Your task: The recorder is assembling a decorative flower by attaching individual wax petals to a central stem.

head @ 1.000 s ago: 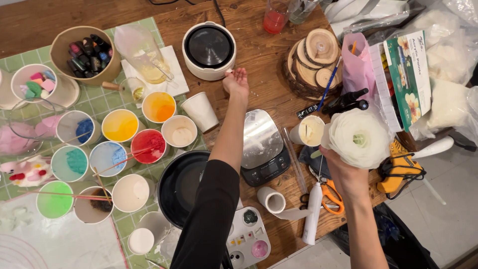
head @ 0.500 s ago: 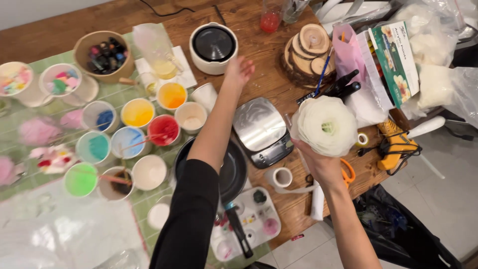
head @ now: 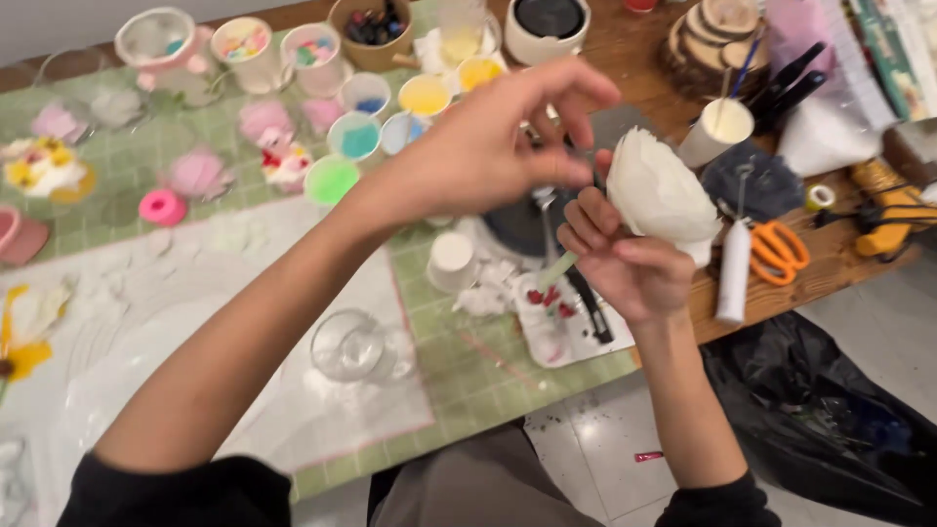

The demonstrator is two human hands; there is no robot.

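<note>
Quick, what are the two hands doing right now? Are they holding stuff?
Left hand: fingers pinched together by the white flower; anything held cannot be told.
Right hand: closed, holding the white flower by its pale green stem.

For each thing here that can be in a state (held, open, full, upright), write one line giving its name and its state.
White flower: held upright by its stem in the right hand.
Left hand: raised beside the flower, fingers pinched.
Clear glass: upright, looks empty.
Orange scissors: lying flat, closed.
White bottle: lying on its side.
Green paint cup: upright, filled.
</note>
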